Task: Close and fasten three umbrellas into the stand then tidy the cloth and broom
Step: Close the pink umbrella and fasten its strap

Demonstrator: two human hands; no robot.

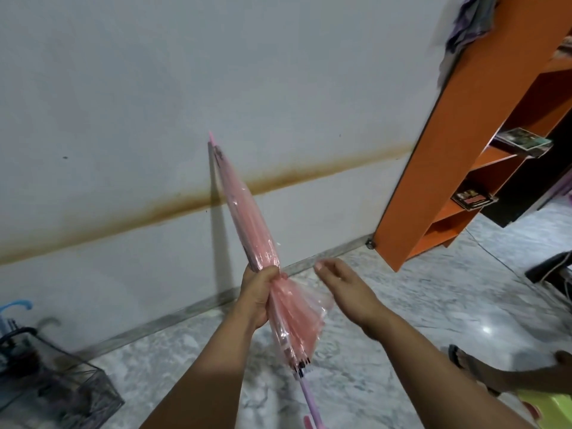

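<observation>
I hold a closed pink see-through umbrella (247,212) tilted, its tip pointing up toward the wall and its lilac handle low near the frame's bottom. My left hand (258,294) is clenched around the gathered canopy near its middle. My right hand (343,283) hovers just right of the canopy, fingers apart and blurred, holding nothing. Below my left hand the canopy's loose folds flare out. A black wire mesh stand (71,388) sits on the floor at the bottom left, with a blue umbrella handle (17,306) and a clear one sticking out of it.
An orange shelf unit (458,144) stands at the right against the white, stained wall, with small boxes on its shelves and cloth (467,23) draped at its top. A person's foot in a sandal (483,366) is at the lower right. The floor is grey marble.
</observation>
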